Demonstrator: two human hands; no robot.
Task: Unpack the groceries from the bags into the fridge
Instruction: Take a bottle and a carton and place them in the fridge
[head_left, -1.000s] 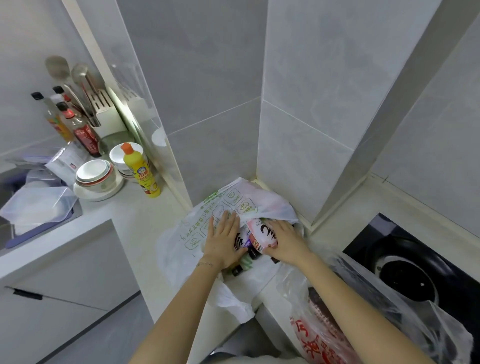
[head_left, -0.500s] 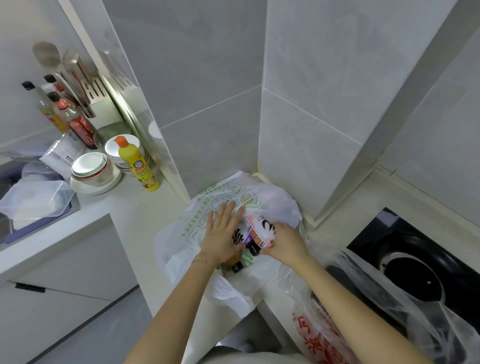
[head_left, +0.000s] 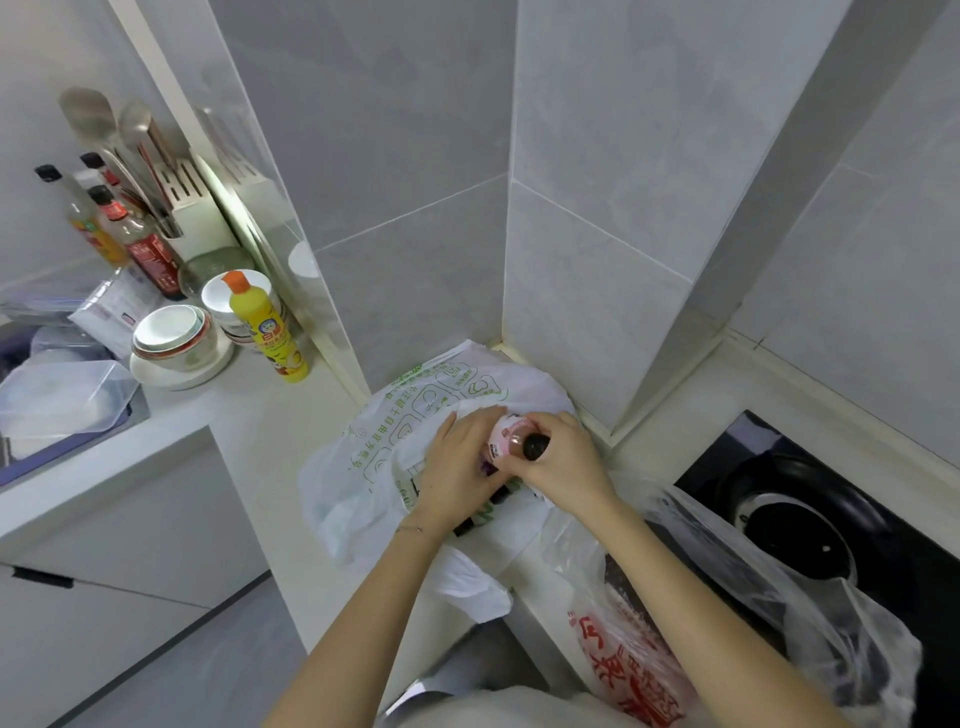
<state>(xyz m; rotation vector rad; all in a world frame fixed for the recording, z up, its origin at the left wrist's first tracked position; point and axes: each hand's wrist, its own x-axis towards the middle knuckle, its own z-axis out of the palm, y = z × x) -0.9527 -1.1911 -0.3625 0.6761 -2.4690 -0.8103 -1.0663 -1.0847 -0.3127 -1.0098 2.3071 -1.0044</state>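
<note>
- The pale counter (head_left: 270, 431) wraps round a tiled corner.
- A clear bag with red print (head_left: 649, 649) sags over the counter edge at 5 o'clock from the frame's middle.
- A white bag with green print (head_left: 405, 415) lies in the corner at 6 o'clock.
- A dark wok (head_left: 795, 519) sits at 4 o'clock.
- The right hand (head_left: 566, 467) curls round the neck of the pink bottle.
- The left hand (head_left: 457, 467) lies against that bottle's 9 o'clock side; I cannot tell whether it grips.
- The pink bottle (head_left: 506, 439), dark-capped, sits over the white bag's mouth.
- A yellow bottle (head_left: 267, 327) stands at 9 o'clock.
</note>
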